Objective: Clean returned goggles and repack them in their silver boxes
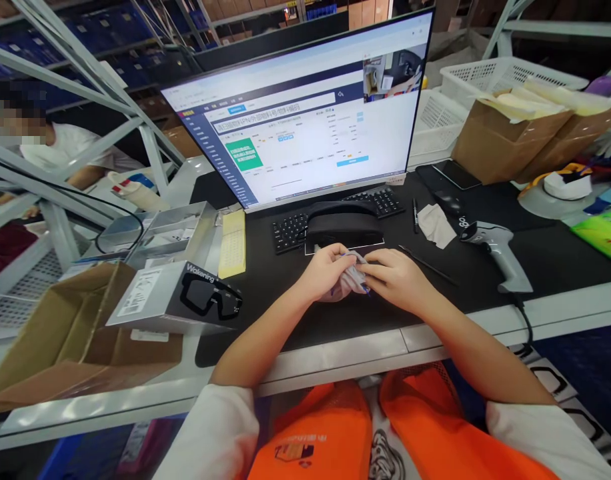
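Cloth (346, 285) between left grip (328, 268), right grip (393, 275)

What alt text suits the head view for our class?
A person's left hand and right hand hold crumpled grey cloth before a lit monitor. A scanner lies to the right, a Wakening box to the left.

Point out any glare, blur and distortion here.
Head view: glare whitens patches of the pale metal table edge; head view: the thin-framed black monitor looks skewed, probably wide-angle distortion; head view: the blue shelf bins at upper left look dim and blurred, the crumpled grey cloth in the bare left hand and bare right hand clearer.
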Demonstrator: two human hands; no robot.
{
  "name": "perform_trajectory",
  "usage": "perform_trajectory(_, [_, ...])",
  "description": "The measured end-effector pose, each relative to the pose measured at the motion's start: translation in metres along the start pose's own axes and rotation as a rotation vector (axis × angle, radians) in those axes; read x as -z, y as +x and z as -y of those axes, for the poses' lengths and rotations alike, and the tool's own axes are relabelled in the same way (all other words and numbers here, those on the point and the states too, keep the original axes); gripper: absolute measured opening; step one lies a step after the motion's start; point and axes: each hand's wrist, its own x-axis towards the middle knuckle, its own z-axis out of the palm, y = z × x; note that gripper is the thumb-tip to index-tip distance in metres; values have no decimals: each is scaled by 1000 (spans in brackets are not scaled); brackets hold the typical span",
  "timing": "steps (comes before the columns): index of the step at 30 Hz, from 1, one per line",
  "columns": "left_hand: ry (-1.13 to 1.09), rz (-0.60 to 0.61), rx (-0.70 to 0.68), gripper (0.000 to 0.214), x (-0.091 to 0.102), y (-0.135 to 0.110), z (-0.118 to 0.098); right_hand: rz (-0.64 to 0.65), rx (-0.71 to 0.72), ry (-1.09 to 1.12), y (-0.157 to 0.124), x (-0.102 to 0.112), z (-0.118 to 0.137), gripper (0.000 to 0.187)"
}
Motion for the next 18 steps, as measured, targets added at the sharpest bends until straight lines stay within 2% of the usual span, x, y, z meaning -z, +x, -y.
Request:
perform_trajectory(3, [87, 53, -59, 32, 7, 1, -3, -62, -9, -22, 0, -1, -5, 15])
perform_trajectory(5, [248, 94, -152, 34, 13, -2, -7, -143, -42, -36, 0, -2, -8, 16])
perform_trajectory(8, [611, 126, -343, 45, 15, -9, -11, -332, -135, -50, -1, 0, -15, 16])
perform_trajectory(11, [941, 115, -479, 59, 6, -15, -8, -554, -257, -91, -3, 5, -25, 14])
perform_trajectory(13, [1051, 67, -542, 57, 0, -17, -5, -662, -365, -109, -4, 9, -34, 10])
perform_trajectory(15, [1049, -26, -640, 46, 2, -16, -7, -726, -518, -64, -6, 13, -45, 8])
perform_trajectory(17, [1009, -181, -730, 36, 17, -14, -16, -771, -674, 49, -7, 15, -57, 10])
perform_trajectory(18, [1000, -280, -732, 33, 29, -12, -22, -792, -736, 112, -7, 16, -63, 13])
